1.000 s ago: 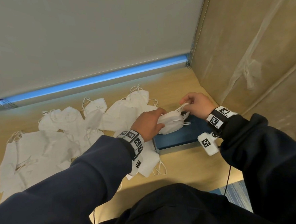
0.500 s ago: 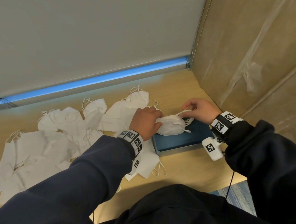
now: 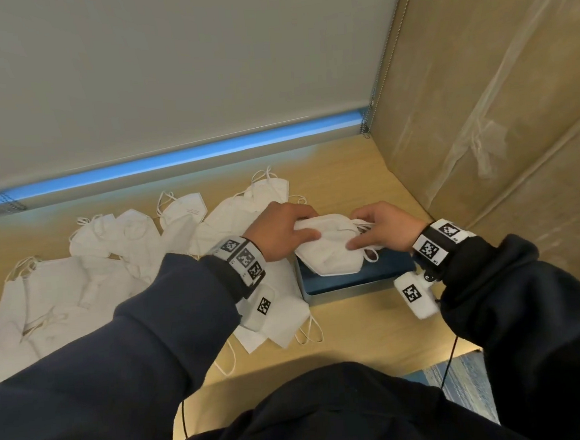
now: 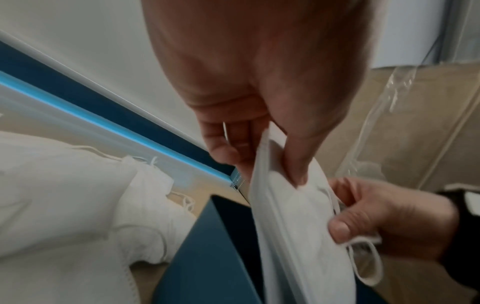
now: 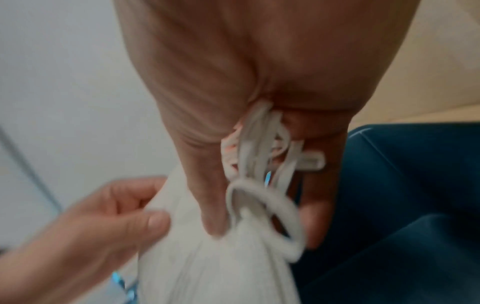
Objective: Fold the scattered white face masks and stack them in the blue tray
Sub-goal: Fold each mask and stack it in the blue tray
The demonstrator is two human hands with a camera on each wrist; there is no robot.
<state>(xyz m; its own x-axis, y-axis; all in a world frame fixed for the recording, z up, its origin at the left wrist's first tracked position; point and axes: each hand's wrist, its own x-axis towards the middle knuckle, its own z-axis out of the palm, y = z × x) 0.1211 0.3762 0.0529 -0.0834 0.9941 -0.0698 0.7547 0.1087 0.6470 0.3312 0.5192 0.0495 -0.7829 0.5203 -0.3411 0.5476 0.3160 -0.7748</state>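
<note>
A folded white face mask lies over the blue tray at the right of the wooden table; whether it touches the tray floor I cannot tell. My left hand pinches the mask's left edge between thumb and fingers. My right hand grips its right end, with the white ear loops bunched under the thumb. The tray's dark blue inside shows below the right hand. Several unfolded white masks lie scattered to the left.
A cardboard wall with clear tape closes the right side, just beyond the tray. A grey panel with a blue strip runs along the back. Two more masks lie at the tray's left, under my left wrist. Bare wood lies in front of the tray.
Both hands have brought the mask down and slightly toward me, over the tray. The mask now looks flatter. The scattered masks have not moved.
</note>
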